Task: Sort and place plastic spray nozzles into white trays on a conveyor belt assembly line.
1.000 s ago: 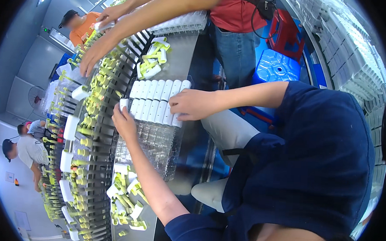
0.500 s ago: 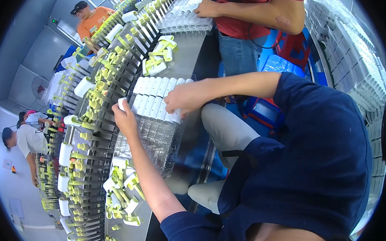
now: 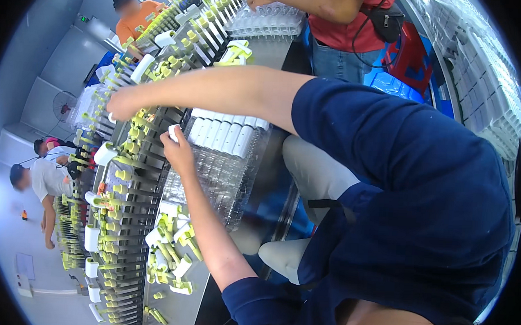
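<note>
My left hand (image 3: 178,150) pinches a small white plastic casing (image 3: 173,133) above the edge of the rack line. Across the line, my right hand (image 3: 126,102) closes round another white casing (image 3: 112,117), of which only a bit shows below the fingers. Beneath my right forearm lie rows of white rounded casings (image 3: 221,135) with small dark holes, in the top of a stack of clear plastic trays (image 3: 210,180). Yellow-green holders (image 3: 122,175) on metal bars run along the line, several with white casings on them.
Loose yellow-green and white pieces (image 3: 172,246) lie heaped on the metal bench (image 3: 187,299). A co-worker in red (image 3: 347,30) works at clear trays (image 3: 266,23) beyond. Others stand across the line, one in orange (image 3: 136,20). White crates (image 3: 485,85) are stacked at the right.
My right hand has gone from the casings in the tray leftward to a casing on the rack line. My left hand keeps hold of its white casing. The whole view has shifted slightly.
</note>
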Motion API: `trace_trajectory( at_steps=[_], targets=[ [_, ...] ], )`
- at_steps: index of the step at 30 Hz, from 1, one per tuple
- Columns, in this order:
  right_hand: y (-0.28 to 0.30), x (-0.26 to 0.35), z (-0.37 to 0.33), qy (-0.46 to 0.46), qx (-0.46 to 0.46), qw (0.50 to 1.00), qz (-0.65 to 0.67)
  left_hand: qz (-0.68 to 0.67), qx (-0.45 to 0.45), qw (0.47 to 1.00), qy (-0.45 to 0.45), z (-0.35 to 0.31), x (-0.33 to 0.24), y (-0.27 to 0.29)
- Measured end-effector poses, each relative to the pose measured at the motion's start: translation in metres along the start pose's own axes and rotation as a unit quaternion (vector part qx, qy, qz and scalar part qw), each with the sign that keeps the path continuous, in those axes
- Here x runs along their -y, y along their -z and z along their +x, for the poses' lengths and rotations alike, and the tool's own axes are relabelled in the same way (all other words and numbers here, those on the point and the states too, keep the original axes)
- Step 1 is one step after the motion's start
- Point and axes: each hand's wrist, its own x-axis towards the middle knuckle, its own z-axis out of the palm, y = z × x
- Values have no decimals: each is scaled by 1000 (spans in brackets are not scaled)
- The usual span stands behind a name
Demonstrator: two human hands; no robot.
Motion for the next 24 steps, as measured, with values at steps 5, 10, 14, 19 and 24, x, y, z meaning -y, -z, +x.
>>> trace_trajectory(
  at_steps=[5, 10, 14, 19, 24],
  targets=[
    [-39, 73, -27, 57, -90, 992, 67, 23, -33, 999, 12, -12, 36, 25],
    [-26, 85, -70, 161, -119, 974, 108, -13, -10, 999, 42, 0, 35, 17],
    [13, 96, -158, 141, 73, 987, 31, -22, -80, 970, -229, -5, 84, 18],
    [32, 37, -254, 111, 260, 959, 38, -12, -40, 998, 37, -5, 27, 20],
    [24, 18, -262, 123, 316, 938, 77, 10, -36, 999, 20, -7, 24, 24]
  ],
)
